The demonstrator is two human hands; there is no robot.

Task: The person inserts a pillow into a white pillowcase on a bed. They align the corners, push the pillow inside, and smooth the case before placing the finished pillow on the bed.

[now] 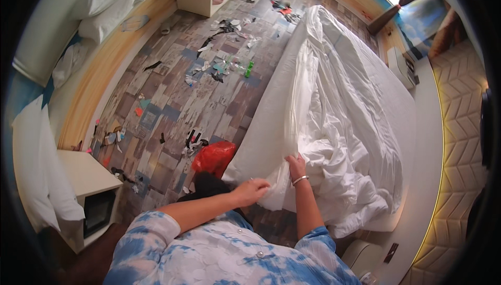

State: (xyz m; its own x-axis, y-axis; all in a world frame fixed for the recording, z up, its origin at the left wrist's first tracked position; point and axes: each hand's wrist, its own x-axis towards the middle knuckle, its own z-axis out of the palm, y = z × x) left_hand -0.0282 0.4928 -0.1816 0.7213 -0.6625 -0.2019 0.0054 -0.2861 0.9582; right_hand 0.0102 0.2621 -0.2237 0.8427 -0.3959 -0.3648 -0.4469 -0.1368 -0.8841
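Single head-worn fisheye view, steeply downward and close over bed [365, 107] corner and floor [209, 102].

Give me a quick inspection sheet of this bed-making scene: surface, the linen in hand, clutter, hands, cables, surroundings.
Surface: mattress, its near corner partly covered.
Job's things: white sheet, crumpled in a heap across the bed.
Clutter: paper scraps strewn over the patterned floor; red bag by the bed corner.
Hands: left hand and right hand both grip the sheet at the near corner; bracelet on the right wrist.
Cables: nothing seen.
Surroundings: white nightstand at left, pillows at upper left, padded headboard at right.
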